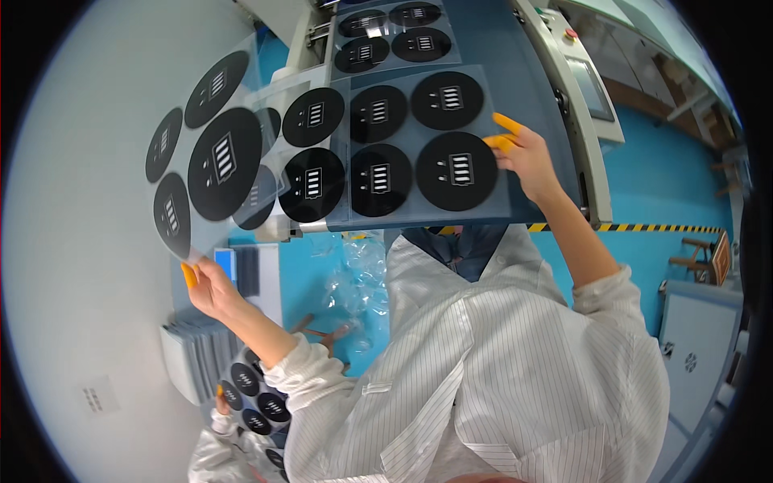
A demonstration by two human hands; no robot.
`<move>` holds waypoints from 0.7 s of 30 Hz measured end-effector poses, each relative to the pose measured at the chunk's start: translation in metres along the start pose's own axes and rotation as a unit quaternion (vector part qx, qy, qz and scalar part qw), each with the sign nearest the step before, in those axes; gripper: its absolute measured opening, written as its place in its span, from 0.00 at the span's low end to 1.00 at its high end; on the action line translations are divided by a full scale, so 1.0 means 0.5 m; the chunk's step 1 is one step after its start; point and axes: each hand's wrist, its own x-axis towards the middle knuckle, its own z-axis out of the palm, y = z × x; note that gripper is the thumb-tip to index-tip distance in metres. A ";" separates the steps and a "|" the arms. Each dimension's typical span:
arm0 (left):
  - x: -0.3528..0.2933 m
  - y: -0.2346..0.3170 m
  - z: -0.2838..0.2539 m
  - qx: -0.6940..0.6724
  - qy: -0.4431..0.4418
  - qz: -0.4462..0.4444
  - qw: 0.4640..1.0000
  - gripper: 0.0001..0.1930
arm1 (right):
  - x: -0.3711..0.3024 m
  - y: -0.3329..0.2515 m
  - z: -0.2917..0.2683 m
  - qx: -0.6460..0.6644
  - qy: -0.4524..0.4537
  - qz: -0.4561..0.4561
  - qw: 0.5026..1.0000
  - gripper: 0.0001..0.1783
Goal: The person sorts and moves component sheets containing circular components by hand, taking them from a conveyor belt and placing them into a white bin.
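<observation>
Orange finger covers are on the fingers of both my hands. My left hand [213, 290] pinches the near left corner of a clear plastic sheet [225, 164] printed with large black discs, each with white bars. That sheet is raised and tilted at the left. My right hand [525, 161] is at the right edge of another clear disc-printed sheet [456, 171], lying on the dark conveyor belt [531, 97]. Its fingers are apart, with tips at the sheet's edge; whether they press on it is hard to see. Between them, the sheets overlap.
Farther along the belt lies another disc-printed sheet [421, 44]. The machine's side rail carries a control panel [592, 88] with a red button [571, 35]. Grey stacked boards [213, 354] stand at lower left, near a co-worker's sleeve [213, 459]. Crumpled clear plastic [358, 282] covers some blue floor.
</observation>
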 end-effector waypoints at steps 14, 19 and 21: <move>-0.052 0.002 -0.050 -0.068 -0.072 -0.049 0.994 0.13 | 0.059 0.009 0.030 -0.378 0.003 -0.075 0.923 0.16; -0.035 -0.021 -0.071 -0.089 -0.073 -0.074 0.991 0.13 | 0.061 0.005 0.029 -0.388 -0.016 -0.057 0.920 0.17; -0.034 -0.034 -0.068 -0.098 -0.047 -0.074 0.991 0.13 | 0.066 0.013 0.026 -0.382 -0.006 -0.080 0.920 0.14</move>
